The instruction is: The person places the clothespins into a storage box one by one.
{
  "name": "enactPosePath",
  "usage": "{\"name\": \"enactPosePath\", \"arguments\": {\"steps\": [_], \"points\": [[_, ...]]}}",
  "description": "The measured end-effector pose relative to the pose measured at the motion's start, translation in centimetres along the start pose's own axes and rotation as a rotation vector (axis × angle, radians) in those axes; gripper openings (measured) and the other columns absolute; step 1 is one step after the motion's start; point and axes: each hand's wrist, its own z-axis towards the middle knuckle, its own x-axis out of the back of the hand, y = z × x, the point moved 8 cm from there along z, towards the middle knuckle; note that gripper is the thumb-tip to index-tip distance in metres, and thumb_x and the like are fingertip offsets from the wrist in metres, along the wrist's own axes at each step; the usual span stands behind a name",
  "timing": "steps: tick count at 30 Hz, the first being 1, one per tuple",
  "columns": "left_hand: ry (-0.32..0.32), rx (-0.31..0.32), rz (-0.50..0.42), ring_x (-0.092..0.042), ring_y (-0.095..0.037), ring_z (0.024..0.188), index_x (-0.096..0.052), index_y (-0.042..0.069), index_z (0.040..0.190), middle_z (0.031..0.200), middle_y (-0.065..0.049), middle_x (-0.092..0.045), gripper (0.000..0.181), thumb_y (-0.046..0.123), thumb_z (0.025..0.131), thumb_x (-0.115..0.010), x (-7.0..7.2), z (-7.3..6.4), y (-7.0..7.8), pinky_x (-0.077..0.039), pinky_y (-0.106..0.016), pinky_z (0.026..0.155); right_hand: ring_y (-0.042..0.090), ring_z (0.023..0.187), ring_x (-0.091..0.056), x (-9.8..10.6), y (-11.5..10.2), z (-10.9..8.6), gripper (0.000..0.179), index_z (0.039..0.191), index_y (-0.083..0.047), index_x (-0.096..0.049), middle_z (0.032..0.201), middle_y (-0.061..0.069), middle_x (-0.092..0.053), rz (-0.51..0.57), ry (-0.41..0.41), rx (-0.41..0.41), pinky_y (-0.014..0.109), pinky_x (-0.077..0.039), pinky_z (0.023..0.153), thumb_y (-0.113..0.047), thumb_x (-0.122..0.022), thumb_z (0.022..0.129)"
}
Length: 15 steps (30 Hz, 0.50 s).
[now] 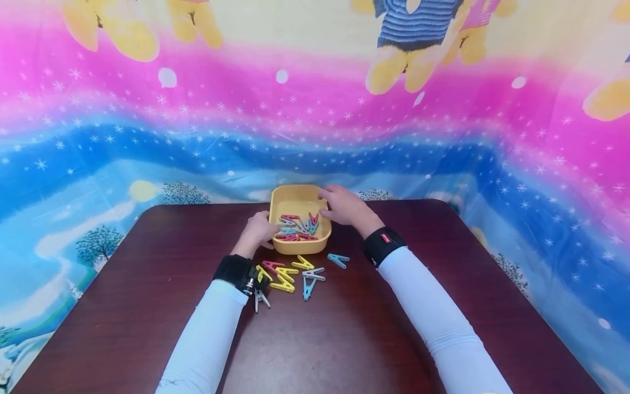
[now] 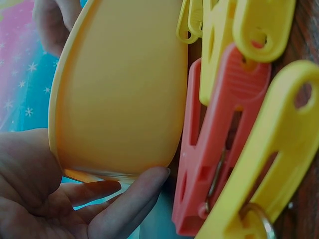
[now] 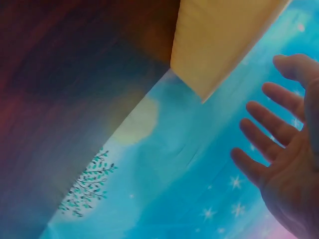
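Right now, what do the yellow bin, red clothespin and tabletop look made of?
Yellow bin: likely plastic, satin; smooth, even-coloured wall.
Red clothespin: probably moulded plastic, with ridged grip; its wire spring looks metallic from the glint.
Tabletop: wood or wood-look laminate, semi-gloss; reddish-brown streaks, soft reflection. Can't tell which.

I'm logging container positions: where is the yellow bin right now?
In the head view, the yellow bin is mid-picture near the far edge of the table, between the left hand and right hand, beyond the loose clothespins.
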Motion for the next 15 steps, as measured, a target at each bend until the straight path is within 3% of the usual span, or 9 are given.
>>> {"name": "enactPosePath", "arguments": {"steps": [8,15], "points": [[0.000,-0.008,0.008,-0.074,-0.043,0.120,-0.049,-0.001,0.155,0.140,-0.030,-0.066,0.052,0.012,0.106,-0.061,0.0,0.0,-0.1,-0.071,-0.042,0.076,0.036,0.147,-0.055,0.0,1.7,-4.1,0.051,0.147,-0.007,-0.061,0.154,0.017,-0.060,0.193,0.054,-0.090,0.055,-0.050,0.123,-0.033,-0.071,0.105],[-0.010,0.004,-0.001,-0.074,-0.042,0.120,-0.049,-0.001,0.154,0.139,-0.028,-0.067,0.052,0.014,0.106,-0.061,-0.1,0.0,-0.1,-0.071,-0.043,0.080,0.037,0.140,-0.060,-0.7,2.6,-7.1,0.050,0.146,-0.006,-0.062,0.149,0.019,-0.063,0.244,-0.043,-0.186,0.056,-0.053,0.119,-0.032,-0.072,0.104]]}}
